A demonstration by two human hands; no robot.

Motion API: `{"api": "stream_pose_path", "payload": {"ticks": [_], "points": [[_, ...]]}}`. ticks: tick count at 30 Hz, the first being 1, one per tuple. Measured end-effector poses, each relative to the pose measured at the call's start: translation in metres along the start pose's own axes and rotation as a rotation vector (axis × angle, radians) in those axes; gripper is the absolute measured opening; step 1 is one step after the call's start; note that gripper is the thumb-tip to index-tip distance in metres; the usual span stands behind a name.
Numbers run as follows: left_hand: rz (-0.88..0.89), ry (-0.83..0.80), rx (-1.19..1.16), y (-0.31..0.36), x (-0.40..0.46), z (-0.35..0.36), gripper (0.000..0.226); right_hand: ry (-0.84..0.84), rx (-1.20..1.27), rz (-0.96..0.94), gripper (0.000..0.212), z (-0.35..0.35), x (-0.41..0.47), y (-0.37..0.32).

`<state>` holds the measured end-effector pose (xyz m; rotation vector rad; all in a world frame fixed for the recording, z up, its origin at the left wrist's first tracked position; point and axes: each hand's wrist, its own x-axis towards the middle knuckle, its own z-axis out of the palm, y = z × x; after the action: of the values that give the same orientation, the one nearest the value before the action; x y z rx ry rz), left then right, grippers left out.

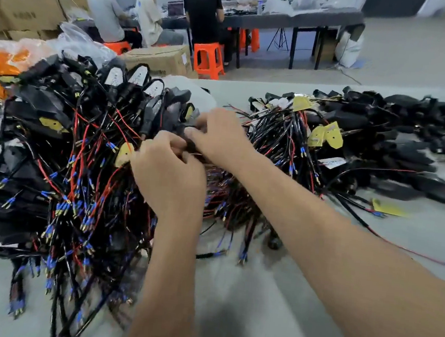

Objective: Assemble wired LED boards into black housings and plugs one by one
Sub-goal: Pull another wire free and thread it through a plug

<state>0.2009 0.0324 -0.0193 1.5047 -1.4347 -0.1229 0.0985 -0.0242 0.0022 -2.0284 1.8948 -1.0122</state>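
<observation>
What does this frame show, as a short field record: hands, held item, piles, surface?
left hand: curled, pinching wires
right hand: gripping a black housing
left pile: wired housings, red and black leads, blue terminals
right pile: empty black housings, yellow LED boards
surface: grey table
blur: the exact grip is unclear

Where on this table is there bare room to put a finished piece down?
Bare table shows near the front edge, between the forearms and right of the wire pile. Another strip lies at far right, below the black housings, crossed by one red wire. The left side and middle, around both hands, are crowded.
</observation>
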Motion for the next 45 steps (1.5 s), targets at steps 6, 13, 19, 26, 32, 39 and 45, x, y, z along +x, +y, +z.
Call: {"api": "stream_pose_path", "payload": {"ticks": [6,13,19,26,32,39,45], "points": [[0.096,-0.256,-0.256,0.071,-0.041,0.06,0.023,0.536,-0.088,0.291,0.018,-0.078,-0.056,0.107],[0.129,-0.535,-0.346,0.118,-0.099,0.118,0.019,0.195,-0.56,0.469,0.048,-0.101,-0.091,0.204],[0.135,-0.657,-0.289,0.132,-0.128,0.146,0.024,0.221,-0.389,0.327,0.025,-0.128,-0.114,0.222],[0.157,-0.643,-0.279,0.142,-0.147,0.158,0.021,0.177,-0.57,0.334,0.035,-0.145,-0.17,0.242],[0.152,-0.593,-0.434,0.139,-0.143,0.157,0.015,-0.004,-0.387,0.219,0.016,-0.163,-0.189,0.242],[-0.313,-1.182,-0.796,0.134,-0.113,0.151,0.039,0.241,0.058,0.021,0.027,-0.166,-0.186,0.215],[-0.063,-0.81,-0.456,0.118,-0.082,0.147,0.012,0.515,0.644,0.288,0.041,-0.141,-0.155,0.196]]}}
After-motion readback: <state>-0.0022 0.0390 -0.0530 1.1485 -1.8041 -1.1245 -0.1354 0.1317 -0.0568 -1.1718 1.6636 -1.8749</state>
